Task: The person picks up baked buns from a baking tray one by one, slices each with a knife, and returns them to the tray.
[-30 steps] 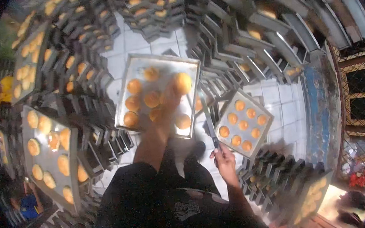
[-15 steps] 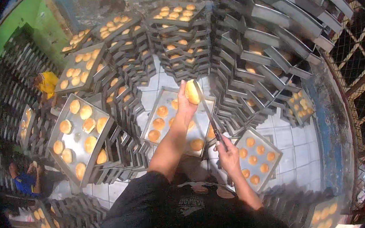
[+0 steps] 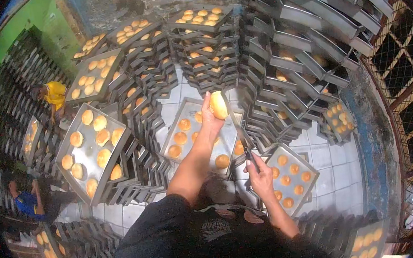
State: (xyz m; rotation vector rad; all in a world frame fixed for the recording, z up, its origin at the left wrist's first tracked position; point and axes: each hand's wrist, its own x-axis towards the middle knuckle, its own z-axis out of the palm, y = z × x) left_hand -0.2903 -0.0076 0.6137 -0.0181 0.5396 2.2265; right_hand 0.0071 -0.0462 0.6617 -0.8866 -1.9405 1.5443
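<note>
My left hand (image 3: pixel 209 117) grips a round golden bun (image 3: pixel 219 106), held up on edge over a metal baking tray (image 3: pixel 172 131). A long knife (image 3: pixel 240 134) with a black handle is in my right hand (image 3: pixel 260 174). Its thin blade points up and away, its upper part close along the right side of the bun. Several browned buns (image 3: pixel 222 161) lie spaced out in the tray below my hands, partly hidden by my left forearm.
To the left, a tray of buns (image 3: pixel 87 154) tops a crisscrossed stack. Another tray (image 3: pixel 292 180) sits low on the right, near white floor tiles (image 3: pixel 340 178). High tray stacks (image 3: pixel 298 44) crowd the back right. Two people, in yellow (image 3: pixel 55 93) and blue (image 3: pixel 28 203), are at the left.
The view has shifted slightly. The knife blade's upper end sits a little lower beside the bun. Both hands keep their hold. At the left, the person in blue has moved their arms.
</note>
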